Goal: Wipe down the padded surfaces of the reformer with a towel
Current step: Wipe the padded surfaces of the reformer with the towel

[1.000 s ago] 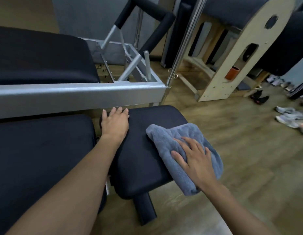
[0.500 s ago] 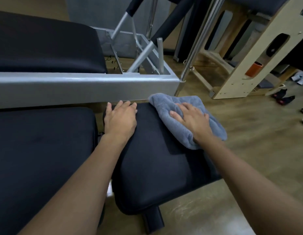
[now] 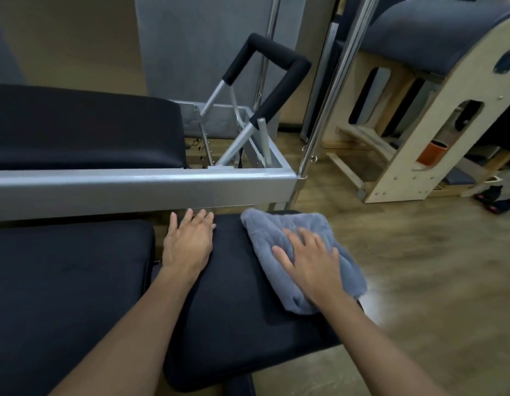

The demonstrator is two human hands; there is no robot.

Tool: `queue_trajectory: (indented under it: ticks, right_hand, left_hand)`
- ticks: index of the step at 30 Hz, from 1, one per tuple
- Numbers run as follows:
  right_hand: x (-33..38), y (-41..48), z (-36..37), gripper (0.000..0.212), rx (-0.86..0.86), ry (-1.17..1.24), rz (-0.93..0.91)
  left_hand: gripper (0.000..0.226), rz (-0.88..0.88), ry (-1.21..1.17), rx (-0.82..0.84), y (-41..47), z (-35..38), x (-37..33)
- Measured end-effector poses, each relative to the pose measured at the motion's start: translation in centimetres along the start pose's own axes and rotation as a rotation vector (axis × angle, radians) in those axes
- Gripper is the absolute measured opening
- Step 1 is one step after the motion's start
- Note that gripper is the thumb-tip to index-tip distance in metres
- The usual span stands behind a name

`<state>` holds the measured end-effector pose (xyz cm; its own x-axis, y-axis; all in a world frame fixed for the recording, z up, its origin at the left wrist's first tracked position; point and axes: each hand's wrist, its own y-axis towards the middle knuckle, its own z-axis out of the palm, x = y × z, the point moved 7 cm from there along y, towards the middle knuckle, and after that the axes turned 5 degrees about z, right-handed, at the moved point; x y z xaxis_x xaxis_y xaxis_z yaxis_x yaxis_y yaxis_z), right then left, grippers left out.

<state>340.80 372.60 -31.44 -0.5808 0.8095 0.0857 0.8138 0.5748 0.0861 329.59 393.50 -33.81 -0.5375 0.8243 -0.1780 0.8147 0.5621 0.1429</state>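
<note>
A folded grey towel lies on the right side of a small black padded seat. My right hand presses flat on the towel with spread fingers. My left hand rests flat on the seat's far left edge, fingers straight and pointing at the silver reformer frame. A larger black pad sits to the left of the seat. Beyond the frame lies the reformer's black carriage pad, with a black padded footbar at its right end.
A chrome pole rises at the frame's right corner. A wooden ladder barrel with a dark padded top stands on the wood floor at the right, holding an orange cup. Dark shoes lie beside it.
My right hand slid the towel from the seat's near right edge to its far right corner, then a little back toward me. My left hand stayed on the seat's left edge.
</note>
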Motion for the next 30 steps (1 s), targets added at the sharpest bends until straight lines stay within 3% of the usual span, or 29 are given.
queue_trajectory:
  ticks: [3,7,11,13,16,20,24,30]
  right_hand:
    - [-1.7,-6.0,-0.4,0.067,0.014,-0.003,-0.016]
    - [-0.7,-10.7,-1.3,0.056,-0.044,0.016,-0.073]
    - [5.0,-8.0,-0.5,0.063,0.015,0.022,-0.156]
    - [7.4,-4.2,0.8,0.069,0.078,0.027,-0.17]
    - [10.1,2.6,1.9,0.062,0.077,0.069,-0.155]
    - [14.2,7.8,2.8,0.058,0.075,0.09,-0.134]
    - [16.2,6.2,3.0,0.062,0.066,0.072,-0.197]
    - [18.0,-1.0,2.8,0.081,0.074,0.12,-0.323]
  left_hand:
    - [0.048,-0.069,-0.03,-0.011,-0.7,-0.7,0.4]
    - [0.045,-0.082,-0.136,-0.02,-0.5,-1.1,0.9]
    - [0.037,-0.163,-0.305,-0.055,0.2,-2.2,1.8]
    - [0.044,-0.235,-0.372,-0.032,0.6,-2.3,2.6]
    - [0.059,-0.318,-0.472,-0.03,1.0,-2.5,4.0]
    - [0.058,-0.378,-0.671,-0.054,1.2,-2.5,5.6]
    - [0.05,-0.468,-1.031,-0.113,0.5,-2.3,6.9]
    - [0.053,-0.586,-0.962,-0.235,-2.5,-3.1,6.3]
